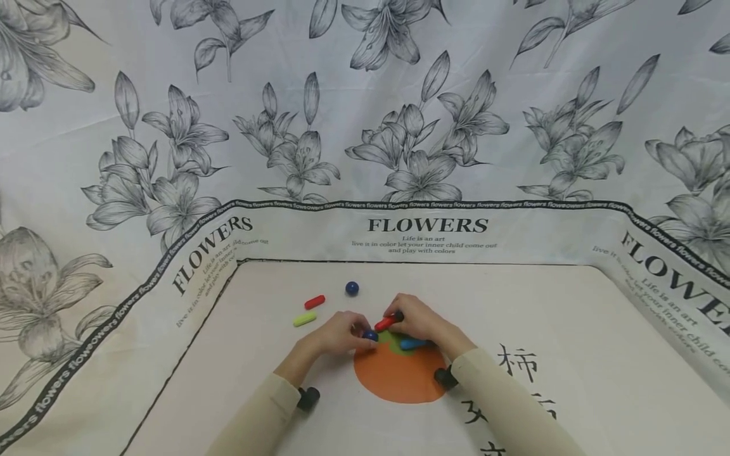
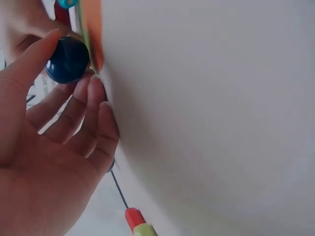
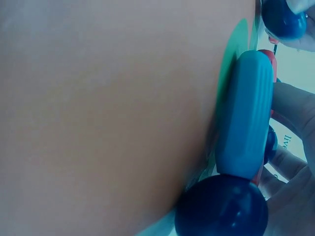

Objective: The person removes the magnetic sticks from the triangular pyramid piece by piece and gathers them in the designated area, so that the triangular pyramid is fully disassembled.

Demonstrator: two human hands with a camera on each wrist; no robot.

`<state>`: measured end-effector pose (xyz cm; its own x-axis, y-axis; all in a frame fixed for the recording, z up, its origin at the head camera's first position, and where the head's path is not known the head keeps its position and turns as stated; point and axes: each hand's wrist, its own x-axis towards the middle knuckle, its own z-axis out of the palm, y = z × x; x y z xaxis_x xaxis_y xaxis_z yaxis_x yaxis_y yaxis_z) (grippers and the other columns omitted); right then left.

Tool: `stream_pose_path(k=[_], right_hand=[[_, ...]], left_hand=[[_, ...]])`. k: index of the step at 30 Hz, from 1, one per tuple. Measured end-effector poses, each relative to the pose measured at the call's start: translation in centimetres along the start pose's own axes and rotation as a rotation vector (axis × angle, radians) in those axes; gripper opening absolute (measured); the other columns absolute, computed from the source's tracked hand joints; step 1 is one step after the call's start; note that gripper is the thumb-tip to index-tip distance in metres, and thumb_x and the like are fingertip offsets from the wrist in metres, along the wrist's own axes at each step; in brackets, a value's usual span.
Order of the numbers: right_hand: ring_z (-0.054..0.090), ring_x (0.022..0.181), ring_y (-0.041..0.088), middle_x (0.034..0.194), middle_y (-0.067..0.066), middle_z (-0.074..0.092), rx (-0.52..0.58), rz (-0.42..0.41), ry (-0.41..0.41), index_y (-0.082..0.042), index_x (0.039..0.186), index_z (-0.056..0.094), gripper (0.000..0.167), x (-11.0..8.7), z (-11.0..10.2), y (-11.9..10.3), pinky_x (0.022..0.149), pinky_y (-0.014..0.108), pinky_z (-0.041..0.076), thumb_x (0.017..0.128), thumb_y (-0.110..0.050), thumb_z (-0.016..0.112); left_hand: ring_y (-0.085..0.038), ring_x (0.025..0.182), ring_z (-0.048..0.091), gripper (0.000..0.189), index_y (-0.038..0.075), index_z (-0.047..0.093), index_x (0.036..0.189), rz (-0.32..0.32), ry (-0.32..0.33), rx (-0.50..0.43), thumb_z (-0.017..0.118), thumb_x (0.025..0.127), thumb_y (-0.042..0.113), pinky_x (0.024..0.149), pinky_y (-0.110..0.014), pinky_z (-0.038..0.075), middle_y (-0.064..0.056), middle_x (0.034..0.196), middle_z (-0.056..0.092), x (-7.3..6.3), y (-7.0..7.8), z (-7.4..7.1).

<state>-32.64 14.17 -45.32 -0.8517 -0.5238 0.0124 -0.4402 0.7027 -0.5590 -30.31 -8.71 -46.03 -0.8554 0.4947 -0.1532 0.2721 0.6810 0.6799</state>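
Between the thumb and fingertips of my left hand (image 1: 342, 332) is a dark blue ball (image 2: 69, 60), at the left edge of the printed green leaves. My right hand (image 1: 421, 318) holds a red ridged stick (image 1: 385, 323) that has a dark ball (image 1: 398, 315) at its near-hand end. The red stick's free end points at the left hand's ball, close to it. Under the right hand, a light blue ridged stick (image 3: 246, 113) lies on the printed cloth, with a dark blue ball (image 3: 221, 206) against its end. Most of the red stick is hidden in the right wrist view.
Left of the hands lie a red stick (image 1: 314, 302) and a yellow-green stick (image 1: 305, 318); a loose dark blue ball (image 1: 352, 289) sits farther back. The cloth carries an orange persimmon print (image 1: 399, 377). Flowered fabric (image 1: 422, 139) rises behind. Black devices (image 1: 308, 399) sit at both wrists.
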Motion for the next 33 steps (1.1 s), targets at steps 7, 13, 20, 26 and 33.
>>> stream_pose_path(k=[7,13,20,26,33], right_hand=[[0.055,0.107,0.025,0.116,0.008,0.063,-0.097,0.016,0.031,-0.006,0.126,0.070,0.039,-0.9,-0.2,0.6,0.100,0.047,0.048,0.090,-0.018,0.079],[0.056,0.107,0.027,0.120,0.011,0.064,-0.118,0.024,0.045,-0.003,0.133,0.065,0.052,-1.8,-1.1,0.8,0.100,0.050,0.048,0.088,-0.024,0.080],[0.057,0.116,0.032,0.123,0.011,0.064,-0.105,0.087,0.045,-0.004,0.133,0.064,0.050,-2.5,-1.6,0.7,0.107,0.054,0.044,0.090,-0.026,0.079],[0.058,0.119,0.033,0.126,0.013,0.064,-0.094,0.094,0.041,-0.005,0.134,0.064,0.050,-2.7,-1.5,0.4,0.107,0.055,0.044,0.090,-0.026,0.078],[0.060,0.111,0.030,0.122,0.013,0.065,-0.065,0.101,0.043,-0.002,0.134,0.063,0.049,-2.9,-1.6,0.9,0.103,0.053,0.048,0.092,-0.024,0.076]], left_hand=[[-0.019,0.080,0.060,0.036,0.013,0.069,0.116,-0.053,0.142,-0.024,0.077,0.092,0.038,0.066,-0.029,0.052,-0.003,0.092,0.062,1.9,0.4,-0.6],[-0.021,0.075,0.059,0.039,0.010,0.064,0.125,-0.165,0.332,-0.023,0.076,0.094,0.030,0.066,-0.031,0.053,-0.007,0.090,0.062,4.7,1.8,-0.6],[-0.026,0.105,0.062,0.037,0.006,0.064,0.126,-0.271,0.420,0.027,0.074,0.095,0.023,0.098,-0.044,0.054,-0.012,0.119,0.066,7.8,2.0,0.4],[-0.030,0.116,0.062,0.043,0.004,0.061,0.134,-0.324,0.448,0.023,0.073,0.096,0.019,0.104,-0.047,0.050,-0.016,0.130,0.064,8.3,1.6,0.7],[-0.032,0.120,0.058,0.055,0.008,0.054,0.143,-0.299,0.419,0.041,0.074,0.094,0.026,0.106,-0.050,0.047,-0.016,0.135,0.060,7.7,1.5,0.6]])
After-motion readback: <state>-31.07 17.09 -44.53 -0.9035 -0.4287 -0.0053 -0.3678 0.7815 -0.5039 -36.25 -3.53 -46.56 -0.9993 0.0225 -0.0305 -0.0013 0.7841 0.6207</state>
